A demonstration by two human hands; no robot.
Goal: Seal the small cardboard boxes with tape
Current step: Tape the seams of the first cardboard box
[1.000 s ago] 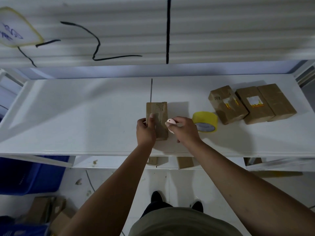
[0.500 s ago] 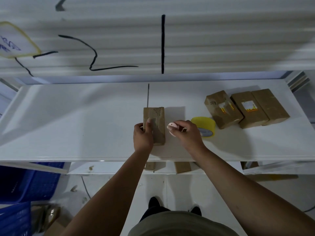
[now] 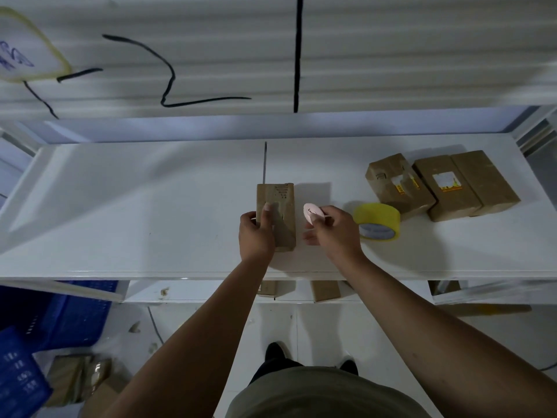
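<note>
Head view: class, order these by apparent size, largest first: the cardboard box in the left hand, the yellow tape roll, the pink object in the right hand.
1. cardboard box
2. yellow tape roll
3. pink object, clearly smallest

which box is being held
The box in the middle of the table, gripped by the left hand; the other three boxes sit untouched together at the right.

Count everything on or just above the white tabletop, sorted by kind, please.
Small cardboard boxes: 4 (one gripped by the left hand, three grouped at right)
Yellow tape roll: 1
Small pink object pinched by the right hand: 1
Total: 6
</note>
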